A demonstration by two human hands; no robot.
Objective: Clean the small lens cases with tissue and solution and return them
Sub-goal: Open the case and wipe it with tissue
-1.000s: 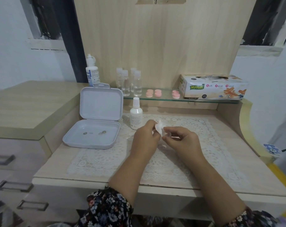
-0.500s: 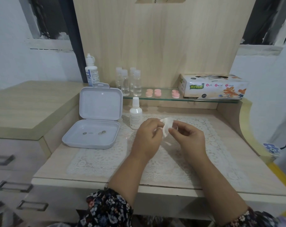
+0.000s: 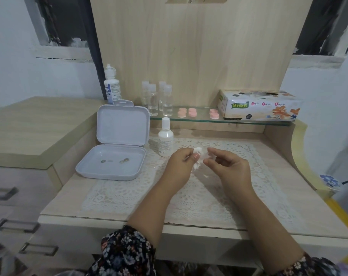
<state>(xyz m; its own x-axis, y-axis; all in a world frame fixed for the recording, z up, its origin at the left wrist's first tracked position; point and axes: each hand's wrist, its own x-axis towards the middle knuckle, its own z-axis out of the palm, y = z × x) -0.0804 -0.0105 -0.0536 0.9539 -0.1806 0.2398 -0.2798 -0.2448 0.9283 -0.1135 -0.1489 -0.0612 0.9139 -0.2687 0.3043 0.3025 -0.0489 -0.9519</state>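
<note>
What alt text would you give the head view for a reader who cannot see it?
Over a lace mat, the left hand and right hand pinch a crumpled white tissue between them. An open white case lies to the left beside a small white bottle; pink lens cases and a tissue box sit on the glass shelf behind.
</note>
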